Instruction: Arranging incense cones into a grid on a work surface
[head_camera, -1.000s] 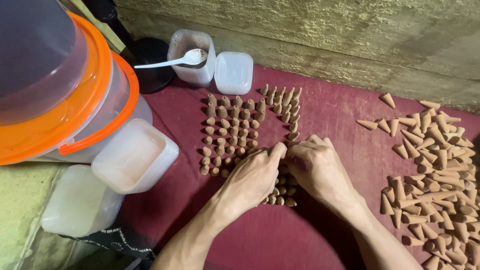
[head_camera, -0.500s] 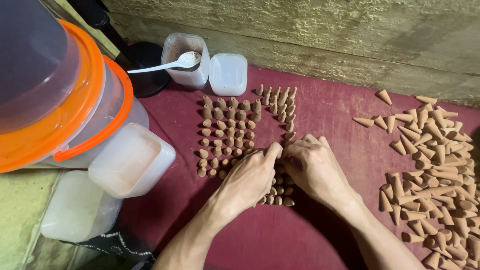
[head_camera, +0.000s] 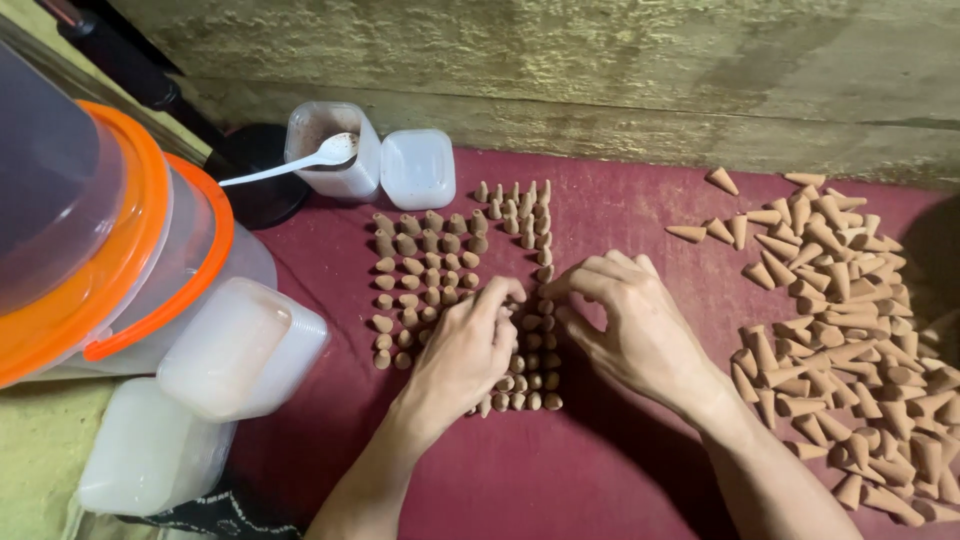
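My left hand (head_camera: 462, 352) and right hand (head_camera: 630, 325) have barely moved in the last second, fingertips meeting over the block of upright cones (head_camera: 465, 275) on the maroon cloth (head_camera: 600, 470). The rows look unchanged, so placing is slow. My fingers hide whether either grip pinches a cone; I cannot tell. The loose cone heap (head_camera: 850, 330) runs off-frame right.

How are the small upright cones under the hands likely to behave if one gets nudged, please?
The upright cones would probably tip easily: each stands on a narrow base, packed close in rows, so one might knock its neighbours. Once down, they likely roll in a curve, like the tapered ones lying in the loose pile. They look small and dry, so probably light and perhaps crumbly.
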